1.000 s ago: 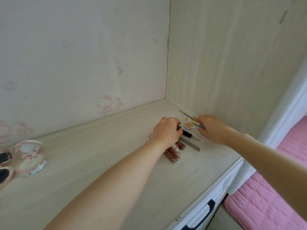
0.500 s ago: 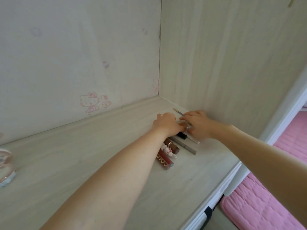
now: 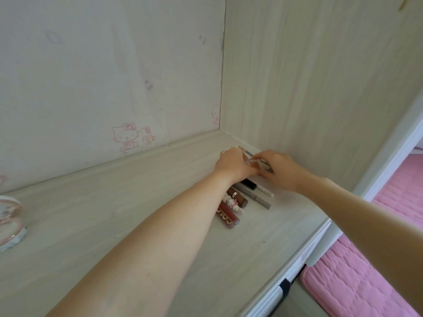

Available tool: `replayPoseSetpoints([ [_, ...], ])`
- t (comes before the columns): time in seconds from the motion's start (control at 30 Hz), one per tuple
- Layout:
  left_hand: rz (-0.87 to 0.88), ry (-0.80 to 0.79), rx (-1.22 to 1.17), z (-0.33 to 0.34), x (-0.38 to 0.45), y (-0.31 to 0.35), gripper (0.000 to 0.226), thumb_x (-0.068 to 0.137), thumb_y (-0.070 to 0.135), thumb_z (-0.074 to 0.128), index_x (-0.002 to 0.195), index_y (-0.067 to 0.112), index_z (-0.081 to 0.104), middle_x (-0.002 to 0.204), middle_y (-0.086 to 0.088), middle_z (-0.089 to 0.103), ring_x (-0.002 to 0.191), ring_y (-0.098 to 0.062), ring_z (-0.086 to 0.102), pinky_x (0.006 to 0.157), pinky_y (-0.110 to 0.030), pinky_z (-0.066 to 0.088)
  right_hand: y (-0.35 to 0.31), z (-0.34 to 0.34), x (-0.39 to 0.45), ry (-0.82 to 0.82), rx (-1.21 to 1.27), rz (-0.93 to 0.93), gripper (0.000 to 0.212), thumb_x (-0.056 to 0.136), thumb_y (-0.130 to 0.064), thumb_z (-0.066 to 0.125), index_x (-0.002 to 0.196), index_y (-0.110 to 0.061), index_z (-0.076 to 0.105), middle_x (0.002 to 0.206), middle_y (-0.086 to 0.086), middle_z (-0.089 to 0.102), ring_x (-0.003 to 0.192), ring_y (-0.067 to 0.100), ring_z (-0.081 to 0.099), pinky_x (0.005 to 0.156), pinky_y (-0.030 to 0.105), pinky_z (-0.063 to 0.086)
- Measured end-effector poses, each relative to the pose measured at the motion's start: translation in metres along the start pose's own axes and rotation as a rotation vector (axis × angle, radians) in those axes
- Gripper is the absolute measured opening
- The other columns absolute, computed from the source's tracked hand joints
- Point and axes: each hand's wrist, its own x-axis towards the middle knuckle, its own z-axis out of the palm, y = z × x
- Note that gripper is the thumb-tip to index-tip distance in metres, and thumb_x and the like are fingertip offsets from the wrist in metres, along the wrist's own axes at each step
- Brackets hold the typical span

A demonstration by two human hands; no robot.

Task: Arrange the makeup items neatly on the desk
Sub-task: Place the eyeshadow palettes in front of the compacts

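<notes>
Left hand reaches toward the far right corner of the bench, fingers curled downward over something small; what it holds is hidden beneath the hand, so its grasp cannot be told. Right hand meets it at its 3 o'clock side, fingers pinching a thin pencil-like stick whose tip points toward 10 o'clock past the left knuckles; a small clear piece shows between the two hands. At 6 o'clock of the hands lies a row of makeup items, side by side and touching: a red-brown gloss tube, a white figurine-topped item, a brown tube, a grey pencil, and a black-and-white pen. A pink-rimmed glass globe stands at the bench's far 9 o'clock edge. Pink bedding lies at 4 o'clock, below bench level.
</notes>
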Motion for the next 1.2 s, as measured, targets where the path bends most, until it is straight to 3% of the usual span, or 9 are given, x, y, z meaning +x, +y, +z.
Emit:
replayPoseSetpoints([
  [0.17,0.015,0.016,-0.277,-0.019,-0.017,0.0,0.026,0.073,0.02,0.077,0.097,0.016,0.067,0.088,0.006,0.068,0.091,-0.012,0.064,0.069,-0.018,0.045,-0.015,-0.009,-0.01,0.093,0.078,-0.011,0.037,0.09,-0.023,0.063,0.126,-0.017,0.057,0.12,0.005,0.06,0.107,0.019,0.055,0.083,0.019,0.033],
  [0.27,-0.058,0.0,-0.497,-0.033,-0.031,-0.002,0.035,0.072,0.022,0.079,0.105,0.018,0.068,0.097,0.0,0.072,0.094,-0.013,0.066,0.079,-0.022,0.049,-0.032,-0.013,-0.016,0.115,0.092,-0.013,0.039,0.092,-0.027,0.06,0.13,-0.017,0.055,0.124,0.004,0.059,0.112,0.019,0.055,0.087,0.02,0.034],
  [0.4,-0.198,-0.028,-0.911,-0.05,-0.054,-0.005,0.015,0.086,0.016,0.068,0.1,0.011,0.068,0.097,-0.009,0.073,0.087,-0.024,0.071,0.078,-0.028,0.057,-0.06,-0.019,-0.028,0.139,0.126,-0.036,0.039,0.093,-0.033,0.057,0.13,-0.02,0.055,0.125,0.0,0.059,0.113,0.017,0.055,0.094,0.026,0.042],
  [0.6,-0.242,-0.082,-1.224,-0.08,-0.1,-0.012,0.017,0.087,0.013,0.067,0.1,0.003,0.068,0.085,-0.008,0.072,0.079,-0.031,0.071,0.076,-0.037,0.059,-0.111,-0.026,-0.047,0.228,0.156,-0.111,0.038,0.093,-0.034,0.058,0.129,-0.021,0.055,0.122,-0.002,0.061,0.103,0.007,0.053,0.086,0.016,0.034],
  [0.67,-0.233,-0.112,-1.29,-0.092,-0.119,-0.015,0.013,0.086,0.014,0.068,0.096,0.005,0.069,0.077,-0.005,0.072,0.078,-0.031,0.071,0.073,-0.037,0.059,-0.128,-0.026,-0.053,0.242,0.183,-0.122,0.036,0.092,-0.035,0.058,0.127,-0.024,0.056,0.119,-0.006,0.061,0.097,-0.001,0.047,0.08,0.01,0.032],
  [0.73,-0.218,-0.127,-1.332,-0.102,-0.138,-0.021,0.014,0.086,0.015,0.068,0.096,0.005,0.069,0.082,-0.006,0.072,0.084,-0.033,0.07,0.076,-0.038,0.059,-0.145,-0.025,-0.058,0.24,0.213,-0.133,0.034,0.091,-0.038,0.058,0.123,-0.026,0.057,0.115,-0.009,0.061,0.096,-0.001,0.046,0.077,0.009,0.031],
  [0.9,-0.129,-0.098,-1.339,-0.121,-0.185,-0.045,0.014,0.091,0.013,0.062,0.098,0.002,0.066,0.099,-0.013,0.065,0.102,-0.026,0.062,0.084,-0.038,0.057,-0.19,-0.014,-0.071,0.197,0.219,-0.213,0.029,0.089,-0.039,0.059,0.116,-0.029,0.057,0.11,-0.014,0.057,0.1,0.007,0.056,0.079,0.018,0.037],
  [1.1,-0.178,-0.074,-1.342,-0.14,-0.234,-0.078,0.02,0.089,0.02,0.067,0.102,0.006,0.072,0.103,-0.009,0.067,0.093,-0.021,0.068,0.084,-0.036,0.055,-0.239,-0.004,-0.096,0.148,0.139,-0.318,0.035,0.09,-0.042,0.057,0.12,-0.024,0.055,0.116,-0.009,0.06,0.107,0.011,0.055,0.086,0.029,0.047],
  [1.2,-0.203,-0.064,-1.382,-0.15,-0.258,-0.091,0.023,0.087,0.021,0.07,0.105,0.006,0.072,0.107,-0.009,0.066,0.095,-0.022,0.068,0.085,-0.035,0.054,-0.262,-0.001,-0.105,0.155,0.142,-0.345,0.035,0.089,-0.037,0.062,0.121,-0.023,0.056,0.116,-0.01,0.061,0.107,0.009,0.055,0.082,0.017,0.037],
])
